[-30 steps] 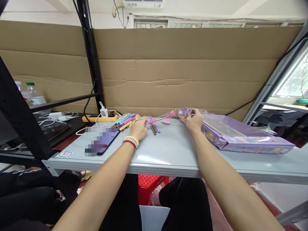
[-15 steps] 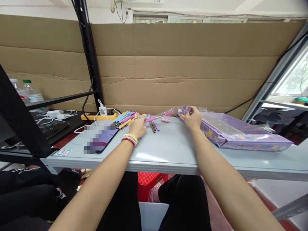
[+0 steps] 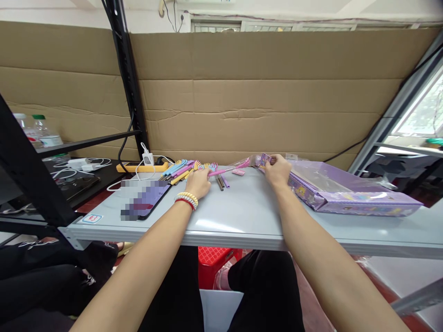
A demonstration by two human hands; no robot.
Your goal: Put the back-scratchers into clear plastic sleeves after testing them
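My left hand (image 3: 198, 183), with coiled bands at its wrist, is closed on the near end of a pink pen (image 3: 221, 172). The pen points right, and clear plastic seems to cover its bright pink head (image 3: 245, 162). In my closed right hand (image 3: 278, 171) is a small purple printed packet (image 3: 265, 160), close to the pen's tip; its far side is hidden by my fingers. Beside my left hand lie several colourful pens (image 3: 178, 170), blue, pink and yellow. Brown and purple pens (image 3: 220, 181) lie just right of it. Between my hands rests a small pink piece (image 3: 238, 172).
An open purple box (image 3: 367, 204) with clear film stands on the right of the grey table (image 3: 238, 216). A phone (image 3: 152, 200) lies at left, near a yellow power strip (image 3: 126, 167) and white cable. A black post (image 3: 129, 78) rises behind; cardboard (image 3: 270, 97) backs the table.
The pink pen's head and the packet in my right hand have come closer together. My right hand has shifted very slightly; my left hand is nearly still.
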